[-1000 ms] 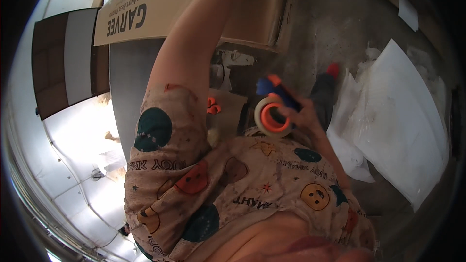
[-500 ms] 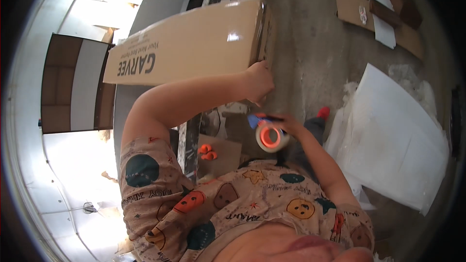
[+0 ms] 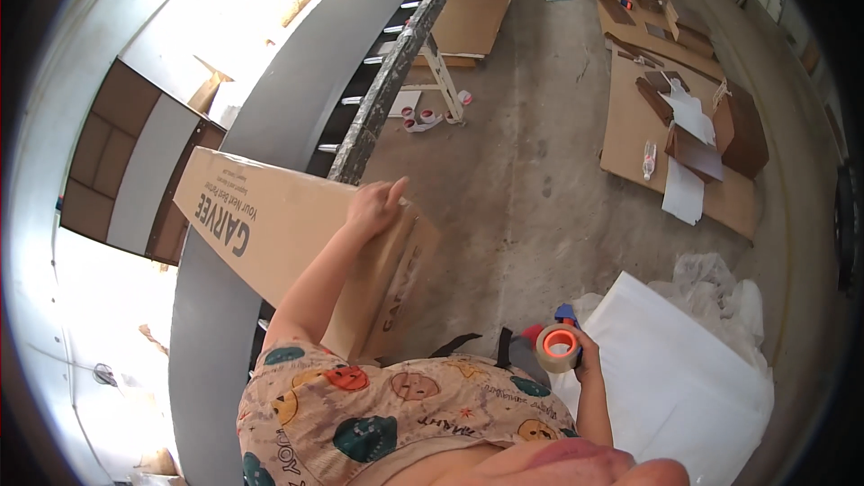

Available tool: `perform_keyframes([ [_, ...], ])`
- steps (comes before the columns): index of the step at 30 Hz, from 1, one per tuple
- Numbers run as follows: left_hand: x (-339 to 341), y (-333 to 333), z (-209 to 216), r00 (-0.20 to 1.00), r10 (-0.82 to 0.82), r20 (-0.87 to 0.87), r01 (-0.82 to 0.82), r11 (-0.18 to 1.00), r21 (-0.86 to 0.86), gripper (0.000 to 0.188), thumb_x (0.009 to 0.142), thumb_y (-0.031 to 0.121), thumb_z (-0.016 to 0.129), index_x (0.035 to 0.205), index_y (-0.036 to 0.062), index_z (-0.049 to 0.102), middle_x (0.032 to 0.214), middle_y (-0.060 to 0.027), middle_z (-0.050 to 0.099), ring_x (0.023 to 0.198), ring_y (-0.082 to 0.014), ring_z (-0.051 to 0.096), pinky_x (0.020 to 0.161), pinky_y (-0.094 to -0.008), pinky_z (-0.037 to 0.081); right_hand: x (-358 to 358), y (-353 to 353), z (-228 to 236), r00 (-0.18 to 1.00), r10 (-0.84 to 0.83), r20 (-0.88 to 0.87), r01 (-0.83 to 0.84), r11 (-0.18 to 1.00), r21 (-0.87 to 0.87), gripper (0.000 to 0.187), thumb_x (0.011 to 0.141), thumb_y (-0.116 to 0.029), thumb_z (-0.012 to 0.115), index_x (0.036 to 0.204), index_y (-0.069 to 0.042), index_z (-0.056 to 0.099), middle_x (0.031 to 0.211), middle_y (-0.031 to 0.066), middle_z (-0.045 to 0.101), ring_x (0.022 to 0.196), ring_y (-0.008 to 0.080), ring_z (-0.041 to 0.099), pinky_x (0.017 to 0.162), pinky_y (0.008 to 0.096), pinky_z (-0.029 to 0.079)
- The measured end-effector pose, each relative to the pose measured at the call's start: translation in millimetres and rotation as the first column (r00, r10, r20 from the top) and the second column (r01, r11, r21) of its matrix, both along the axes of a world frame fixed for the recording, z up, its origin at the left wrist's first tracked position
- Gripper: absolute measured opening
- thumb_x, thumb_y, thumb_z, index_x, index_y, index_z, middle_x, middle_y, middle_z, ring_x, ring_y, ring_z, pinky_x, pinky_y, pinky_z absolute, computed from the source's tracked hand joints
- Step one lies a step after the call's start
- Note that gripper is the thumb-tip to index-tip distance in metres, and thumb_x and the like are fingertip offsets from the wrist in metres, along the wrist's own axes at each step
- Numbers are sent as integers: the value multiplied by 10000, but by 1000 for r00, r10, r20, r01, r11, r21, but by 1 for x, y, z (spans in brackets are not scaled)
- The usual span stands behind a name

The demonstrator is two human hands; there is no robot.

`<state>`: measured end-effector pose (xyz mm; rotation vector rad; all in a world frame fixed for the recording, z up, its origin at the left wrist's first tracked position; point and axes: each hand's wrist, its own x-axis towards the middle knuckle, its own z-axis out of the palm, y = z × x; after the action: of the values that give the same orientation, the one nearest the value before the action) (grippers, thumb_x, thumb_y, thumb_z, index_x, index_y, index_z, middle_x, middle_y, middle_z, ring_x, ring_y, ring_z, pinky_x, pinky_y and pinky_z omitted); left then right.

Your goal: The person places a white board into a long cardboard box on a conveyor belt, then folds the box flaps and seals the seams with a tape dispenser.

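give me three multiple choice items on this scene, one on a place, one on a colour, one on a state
1. Where does the left hand rest?
A. on the top edge of the long cardboard box
B. on the white sheet
C. on the floor

2. What colour is the core of the tape roll?
A. green
B. orange
C. black

3. What is the state of the right hand?
A. open and empty
B. closed around the tape roll
C. out of view

Answers:
1 A, the fingers lie on the box's upper end, beside the ladder.
2 B, the ring inside the roll shows orange.
3 B, the fingers wrap the roll, held above the white sheet.
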<state>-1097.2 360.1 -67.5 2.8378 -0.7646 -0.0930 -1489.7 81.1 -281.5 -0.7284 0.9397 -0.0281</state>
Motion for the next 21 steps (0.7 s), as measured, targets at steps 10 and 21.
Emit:
perform_keyframes([
  [10,73,-74,12,889,128,-439,76,905,418,566,874,576,469,959,68,704,925,-205,667,903,-377,625,819,-409,484,77,-136,-37,920,-342,193,279,915,291,456,814,-288,640,1169,-17,552,1104,134,616,1007,264,606,903,424,491],
  [21,119,-406,-202,396,-734,-552,913,377,154,435,838,492,553,914,73,641,895,-166,656,903,-377,606,770,-467,477,62,-99,6,635,-736,-233,762,547,348,546,786,-284,505,1305,-125,453,1297,140,481,1164,337,491,912,531,436],
])
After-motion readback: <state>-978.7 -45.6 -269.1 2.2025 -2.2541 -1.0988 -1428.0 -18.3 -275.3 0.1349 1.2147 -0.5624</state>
